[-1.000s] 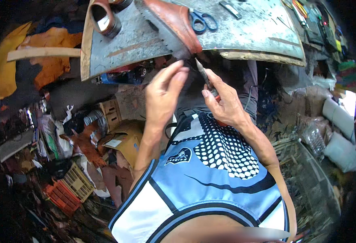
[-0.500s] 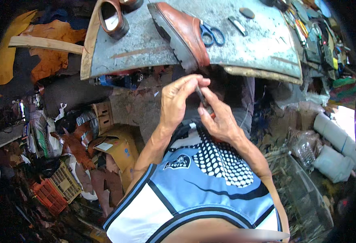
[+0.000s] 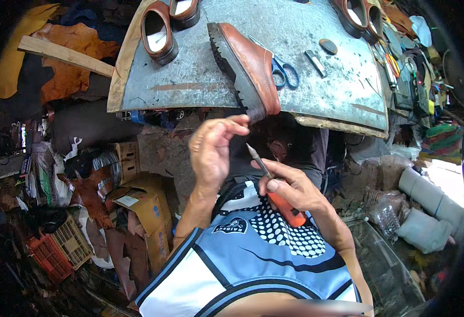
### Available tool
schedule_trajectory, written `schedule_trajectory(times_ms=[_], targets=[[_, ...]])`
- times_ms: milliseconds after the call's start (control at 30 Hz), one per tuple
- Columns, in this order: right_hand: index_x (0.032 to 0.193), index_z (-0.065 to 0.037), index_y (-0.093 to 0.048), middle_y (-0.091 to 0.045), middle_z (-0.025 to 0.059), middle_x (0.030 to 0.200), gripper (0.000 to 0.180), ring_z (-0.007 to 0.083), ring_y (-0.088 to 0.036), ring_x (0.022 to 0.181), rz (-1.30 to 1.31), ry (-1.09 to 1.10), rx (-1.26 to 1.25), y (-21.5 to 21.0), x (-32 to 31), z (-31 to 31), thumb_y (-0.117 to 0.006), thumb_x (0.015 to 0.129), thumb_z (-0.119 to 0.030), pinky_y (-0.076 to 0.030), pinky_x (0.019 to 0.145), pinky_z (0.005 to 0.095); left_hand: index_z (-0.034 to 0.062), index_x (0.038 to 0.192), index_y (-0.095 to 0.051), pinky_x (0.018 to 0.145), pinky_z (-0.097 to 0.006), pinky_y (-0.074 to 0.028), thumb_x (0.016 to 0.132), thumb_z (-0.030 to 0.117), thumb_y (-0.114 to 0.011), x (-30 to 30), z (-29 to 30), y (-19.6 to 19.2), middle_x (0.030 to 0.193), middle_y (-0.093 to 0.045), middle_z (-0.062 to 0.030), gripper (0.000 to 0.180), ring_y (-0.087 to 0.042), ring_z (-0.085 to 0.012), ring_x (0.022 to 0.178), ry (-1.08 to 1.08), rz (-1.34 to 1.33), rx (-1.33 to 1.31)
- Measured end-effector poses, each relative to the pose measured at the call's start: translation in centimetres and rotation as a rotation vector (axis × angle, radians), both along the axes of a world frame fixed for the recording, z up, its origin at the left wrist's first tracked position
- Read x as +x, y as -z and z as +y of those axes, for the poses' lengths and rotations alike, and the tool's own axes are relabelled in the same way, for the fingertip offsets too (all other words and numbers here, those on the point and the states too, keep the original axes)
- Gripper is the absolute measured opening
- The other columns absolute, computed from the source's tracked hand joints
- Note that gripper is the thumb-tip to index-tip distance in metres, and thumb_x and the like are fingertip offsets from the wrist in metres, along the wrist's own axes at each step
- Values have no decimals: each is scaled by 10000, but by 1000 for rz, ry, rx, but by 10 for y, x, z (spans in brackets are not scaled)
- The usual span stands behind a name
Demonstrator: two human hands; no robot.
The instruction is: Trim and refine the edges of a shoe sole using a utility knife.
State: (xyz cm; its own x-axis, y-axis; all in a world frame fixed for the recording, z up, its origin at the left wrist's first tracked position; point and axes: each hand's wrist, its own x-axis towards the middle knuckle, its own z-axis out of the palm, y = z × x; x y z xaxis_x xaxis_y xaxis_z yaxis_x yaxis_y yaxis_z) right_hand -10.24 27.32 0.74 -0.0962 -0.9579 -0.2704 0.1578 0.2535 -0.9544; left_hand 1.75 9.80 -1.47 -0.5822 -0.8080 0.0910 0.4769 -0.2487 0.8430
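Presently, the right hand [image 3: 298, 187] has its grip closed around an orange-handled pointed tool [image 3: 287, 210], tip aimed up and leftward, in the gap between body and bench [image 3: 176, 71]. The left hand [image 3: 210, 153] is raised with bent fingers, its fingertips just beside the heel of a brown shoe [image 3: 250, 55]; whether they touch it or pinch anything, I cannot tell. That shoe lies on the bench with its dark sole turned left and its heel at the near edge, partly covering the blue-handled scissors [image 3: 297, 76] behind it. Farther right are a small dark bar [image 3: 315, 64] and an oval dark disc [image 3: 327, 46]; more brown shoes occupy the far left [image 3: 167, 53] and far right [image 3: 354, 27] of the top. A wooden plank [image 3: 63, 55] juts from the left side across hanging leather [image 3: 71, 53], while a cardboard box [image 3: 155, 214] and plastic crates [image 3: 50, 258] crowd the floor at lower left.
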Motion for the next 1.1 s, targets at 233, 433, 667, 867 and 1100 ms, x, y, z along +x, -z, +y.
schedule_trajectory(times_ms=[233, 433, 667, 867, 1100], targets=[[1578, -58, -270, -595, 96, 994, 769, 181, -579, 935, 330, 137, -49, -37, -38, -26, -627, 910, -188, -474, 903, 353, -50, 822, -654, 887, -403, -522, 997, 158, -507, 41, -72, 5, 941, -714, -225, 309, -682, -320, 961, -297, -590, -441], [1510, 21, -342, -578, 326, 1294, 649, 417, -639, 1056, 917, 44, -151, -64, -83, -103, -586, 954, -209, -483, 968, 436, -116, 1502, -287, 1205, -421, -251, 875, 345, -738, -18, -56, 3, 1545, -326, -334, 899, -317, -407, 1462, -160, -630, -706], [1427, 40, -434, -685, 321, 949, 575, 484, -672, 933, 1184, -156, -34, -62, -113, -170, -510, 961, -288, -527, 874, 508, -133, 1505, -255, 1212, -448, -230, 938, 368, -666, -55, -46, 25, 1552, -253, -383, 861, -255, -446, 1482, -20, -595, -658], [1371, 48, -467, -665, 351, 915, 526, 495, -670, 901, 1137, -222, -10, -75, -102, -165, -506, 964, -284, -533, 830, 525, -119, 1505, -276, 1206, -443, -251, 922, 318, -691, -53, -47, 24, 1552, -271, -370, 838, -274, -434, 1479, -17, -586, -635], [1489, -54, -413, -698, 292, 977, 574, 452, -689, 940, 1025, -62, 83, -75, -96, -155, -528, 969, -268, -533, 836, 489, -81, 1434, -381, 1046, -369, -429, 873, 316, -761, -78, -98, 22, 1319, -555, -239, 785, -555, -288, 1206, -213, -501, -545]])
